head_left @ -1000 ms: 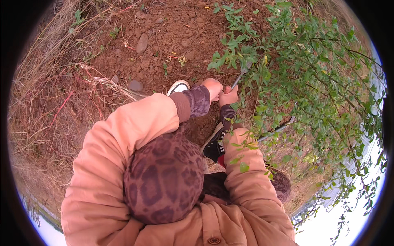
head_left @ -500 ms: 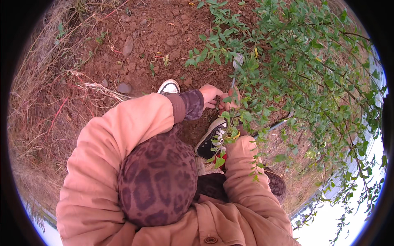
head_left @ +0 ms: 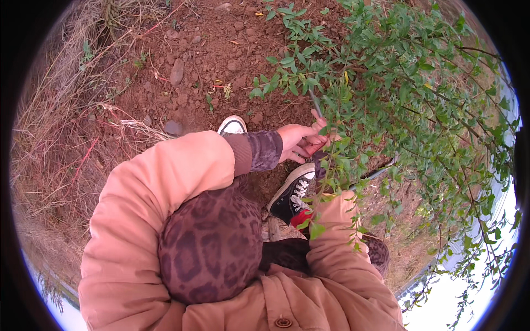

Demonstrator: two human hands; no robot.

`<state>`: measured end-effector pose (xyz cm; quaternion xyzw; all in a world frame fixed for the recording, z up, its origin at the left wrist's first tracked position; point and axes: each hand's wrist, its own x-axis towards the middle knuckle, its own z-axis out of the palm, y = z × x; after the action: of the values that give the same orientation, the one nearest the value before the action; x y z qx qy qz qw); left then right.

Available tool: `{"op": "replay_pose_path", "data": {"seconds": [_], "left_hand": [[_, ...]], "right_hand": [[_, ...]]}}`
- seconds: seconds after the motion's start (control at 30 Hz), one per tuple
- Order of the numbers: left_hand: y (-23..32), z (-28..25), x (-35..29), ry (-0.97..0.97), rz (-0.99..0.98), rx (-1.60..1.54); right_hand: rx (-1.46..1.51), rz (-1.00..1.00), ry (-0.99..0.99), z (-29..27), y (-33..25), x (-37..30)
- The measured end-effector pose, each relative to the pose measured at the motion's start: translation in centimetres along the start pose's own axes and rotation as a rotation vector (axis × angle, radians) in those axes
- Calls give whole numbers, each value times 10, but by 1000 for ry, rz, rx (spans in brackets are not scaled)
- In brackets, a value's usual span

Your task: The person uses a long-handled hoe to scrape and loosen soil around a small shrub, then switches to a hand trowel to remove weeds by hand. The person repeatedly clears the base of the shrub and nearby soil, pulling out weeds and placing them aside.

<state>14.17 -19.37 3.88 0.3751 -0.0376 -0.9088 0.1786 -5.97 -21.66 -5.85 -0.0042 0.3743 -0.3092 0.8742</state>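
Observation:
My left hand (head_left: 293, 139) reaches in with bent fingers and meets my right hand in front of the shrub. Its fingertips close against a small reddish patch (head_left: 314, 148) between the hands; what this is, I cannot make out. My right hand (head_left: 326, 132) is partly behind leaves, its fingers wrapped around a tool with a thin grey metal shaft (head_left: 315, 103). The shaft points away from me, and its far end is lost among leaves. Below the hands is my black-and-white canvas shoe (head_left: 292, 190), with red at the ankle.
A leafy green shrub (head_left: 408, 99) fills the right side, its branches hanging over my right forearm. Reddish, lumpy soil (head_left: 221, 60) with a few stones (head_left: 176, 72) lies ahead. Dry grass (head_left: 55, 143) covers the left. A dark rod-like thing (head_left: 381, 170) shows beside my right sleeve.
Both hands have shifted slightly right and come closer together. The tool's shaft has tilted, and its pale end, visible earlier, is now hidden by leaves.

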Motion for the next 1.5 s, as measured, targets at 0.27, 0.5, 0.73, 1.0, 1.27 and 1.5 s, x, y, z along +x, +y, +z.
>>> {"op": "replay_pose_path", "data": {"seconds": [0.27, 0.5, 0.73, 1.0, 1.27, 1.5], "left_hand": [[24, 6, 5, 87, -115, 126], [-7, -8, 16, 76, -98, 269], [-9, -29, 36, 167, -104, 93], [-16, -21, 24, 76, 21, -53], [-29, -26, 4, -42, 8, 29], [-29, -25, 19, 4, 17, 167]], "right_hand": [[-36, -83, 50, -28, -11, 29], [-249, -436, 493, 5, 47, 23], [-314, -487, 558, 11, 61, 34], [-286, -257, 370, 9, 26, 28], [-303, -366, 524, 9, 60, 20], [-270, -428, 669, 9, 47, 23]]}}
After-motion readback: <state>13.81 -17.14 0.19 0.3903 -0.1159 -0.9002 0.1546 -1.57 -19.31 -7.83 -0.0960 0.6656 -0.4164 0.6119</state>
